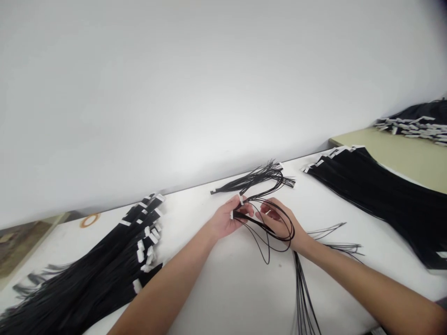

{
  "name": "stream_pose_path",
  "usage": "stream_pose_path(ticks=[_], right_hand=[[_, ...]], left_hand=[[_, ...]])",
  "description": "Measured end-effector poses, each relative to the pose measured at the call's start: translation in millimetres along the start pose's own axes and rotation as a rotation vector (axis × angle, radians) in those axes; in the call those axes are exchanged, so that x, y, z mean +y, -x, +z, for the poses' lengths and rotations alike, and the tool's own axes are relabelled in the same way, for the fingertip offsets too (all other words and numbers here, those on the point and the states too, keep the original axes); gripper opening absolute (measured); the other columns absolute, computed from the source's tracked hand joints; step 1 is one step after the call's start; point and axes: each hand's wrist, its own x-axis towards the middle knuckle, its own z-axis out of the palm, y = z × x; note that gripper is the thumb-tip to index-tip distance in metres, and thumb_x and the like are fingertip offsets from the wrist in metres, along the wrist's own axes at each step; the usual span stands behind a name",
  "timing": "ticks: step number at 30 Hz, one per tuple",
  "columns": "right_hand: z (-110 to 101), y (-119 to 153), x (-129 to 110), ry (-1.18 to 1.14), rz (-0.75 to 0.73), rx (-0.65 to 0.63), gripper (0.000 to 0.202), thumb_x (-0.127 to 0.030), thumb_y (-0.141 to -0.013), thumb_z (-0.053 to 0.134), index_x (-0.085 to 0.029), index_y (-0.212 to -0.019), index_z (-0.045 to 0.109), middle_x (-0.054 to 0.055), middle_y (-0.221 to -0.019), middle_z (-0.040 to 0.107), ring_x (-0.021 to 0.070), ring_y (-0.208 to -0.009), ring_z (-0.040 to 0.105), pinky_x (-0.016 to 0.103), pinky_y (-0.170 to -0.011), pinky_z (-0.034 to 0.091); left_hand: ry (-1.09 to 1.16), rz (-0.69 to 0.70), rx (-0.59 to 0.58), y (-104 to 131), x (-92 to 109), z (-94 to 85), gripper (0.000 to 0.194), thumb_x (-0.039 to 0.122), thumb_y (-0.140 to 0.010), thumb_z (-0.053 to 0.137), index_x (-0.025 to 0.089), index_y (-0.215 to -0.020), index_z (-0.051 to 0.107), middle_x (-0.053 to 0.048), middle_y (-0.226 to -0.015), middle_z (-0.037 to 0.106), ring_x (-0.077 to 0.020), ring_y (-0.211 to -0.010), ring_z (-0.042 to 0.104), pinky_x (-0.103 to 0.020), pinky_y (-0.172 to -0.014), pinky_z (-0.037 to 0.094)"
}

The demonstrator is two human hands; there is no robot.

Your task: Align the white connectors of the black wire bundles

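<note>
My left hand [226,217] pinches a black wire harness near its white connectors, at the middle of the table. The black wires [289,230] loop out to the right and hang over my right wrist, with a bundle trailing down toward the near edge. My right hand [275,215] is closed with curled fingers among these wires, close to the left hand; its fingertips are partly hidden by the loops. Just behind the hands lies a loose bunch of black wires [237,182] with small connectors at its ends.
A big pile of black wire harnesses [94,260] with white connectors lies at the left. Flat black cables [377,195] are spread at the right, with another stack [415,123] behind on a yellowish surface. An orange ring [90,220] lies near the wall [209,93].
</note>
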Motion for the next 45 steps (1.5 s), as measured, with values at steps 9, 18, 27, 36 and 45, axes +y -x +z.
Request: stream_pose_path(ticks=[9,18,27,36,45], right_hand=[[-1.4,4.3,-8.7,0.225,-0.244,-0.127,0.018,-0.034,-0.086,0.053,-0.022,-0.084,0.065,0.002,-0.078,0.062,0.0140,-0.065,0.053,0.024,-0.056,0.041],[5.3,7.0,-8.6,0.254,-0.329,-0.097,0.012,-0.026,-0.087,0.052,-0.021,-0.087,0.063,0.001,-0.077,0.057,0.0117,-0.062,0.052,0.023,-0.056,0.041],[8.3,0.5,-13.4,0.186,-0.315,-0.091,0.015,-0.020,-0.084,0.055,-0.024,-0.094,0.066,0.002,-0.091,0.061,0.0123,-0.071,0.055,0.022,-0.059,0.042],[11.1,-0.2,-18.7,0.173,-0.077,-0.098,0.011,-0.027,-0.086,0.053,-0.019,-0.081,0.059,-0.001,-0.072,0.056,0.0124,-0.062,0.049,0.024,-0.058,0.040],[11.7,-1.0,-28.6,0.284,-0.174,-0.069,0.016,-0.020,-0.089,0.047,-0.022,-0.099,0.060,0.003,-0.088,0.060,0.0167,-0.077,0.056,0.027,-0.067,0.045]], left_hand=[[-0.001,0.057,-0.074,0.8,-4.0,-1.9,0.017,0.035,-0.083,0.055,0.018,-0.080,0.057,-0.005,-0.073,0.062,-0.0178,-0.073,0.058,-0.033,-0.074,0.042],[0.082,0.055,-0.039,3.0,-5.9,-0.6,0.019,0.036,-0.082,0.057,0.017,-0.081,0.058,-0.007,-0.081,0.063,-0.0204,-0.078,0.060,-0.034,-0.074,0.043],[0.171,0.071,0.018,2.8,-5.2,5.7,0.021,0.039,-0.081,0.058,0.018,-0.080,0.059,-0.006,-0.083,0.064,-0.0194,-0.071,0.060,-0.032,-0.067,0.044],[0.070,0.081,-0.020,0.0,-6.8,6.1,0.023,0.038,-0.076,0.064,0.015,-0.075,0.061,-0.008,-0.086,0.064,-0.0194,-0.078,0.058,-0.032,-0.073,0.043],[0.070,0.100,0.025,1.8,-8.5,10.8,0.019,0.035,-0.082,0.058,0.016,-0.079,0.063,-0.007,-0.088,0.068,-0.0212,-0.087,0.061,-0.032,-0.077,0.044]])
